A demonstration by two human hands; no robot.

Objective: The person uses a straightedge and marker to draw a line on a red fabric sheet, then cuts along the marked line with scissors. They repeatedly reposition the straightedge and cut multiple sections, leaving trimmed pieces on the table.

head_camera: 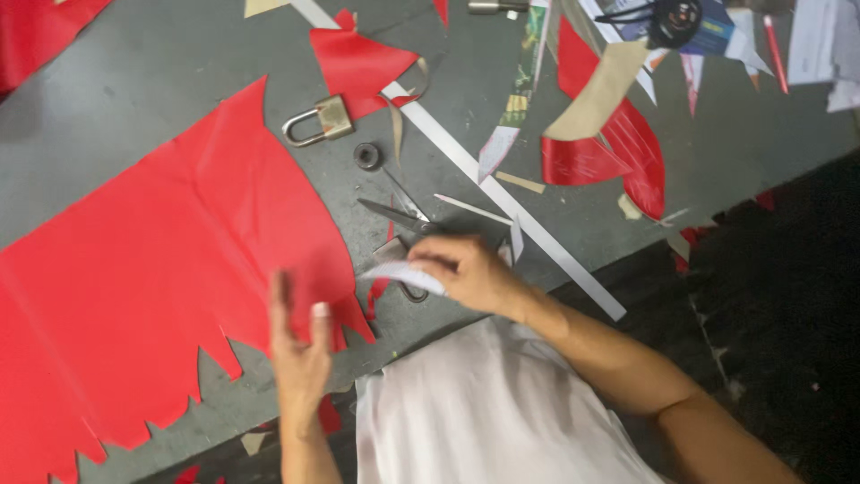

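From the head view, my right hand [470, 272] pinches a small white paper scrap [405, 274] just over the scissors [400, 218], near the bench's front edge. My left hand [300, 345] hangs open, fingers spread, beside the big red sheet [152, 278]. The scrap looks light and limp; best taken by its edge. I count one pair of scissors, two padlocks [320, 120] and one black ring [367, 156].
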